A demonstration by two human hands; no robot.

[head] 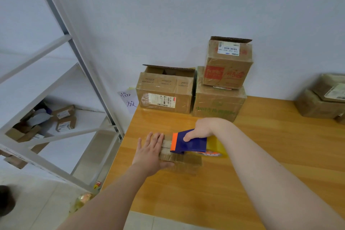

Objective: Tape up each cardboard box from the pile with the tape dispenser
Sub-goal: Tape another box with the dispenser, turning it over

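A small flat cardboard box (183,161) lies on the wooden table (205,192), near its left edge. My left hand (151,153) lies flat on the box's left end, fingers straight, thumb along the near side. My right hand (200,129) grips the blue tape dispenser (190,144) from above. Its orange front edge sits on the box top just right of my left fingers. A yellowish tape roll (217,148) shows at its rear. Against the wall stands the pile: an open-topped box (165,91), a larger box (218,104), and a smaller one (227,63) on top.
More taped boxes (323,99) sit at the table's far right. A white metal shelf rack (74,99) with small parcels stands to the left. A paper note (128,101) hangs at the table's back left corner. Bottles stand on the floor (84,200) by the table leg.
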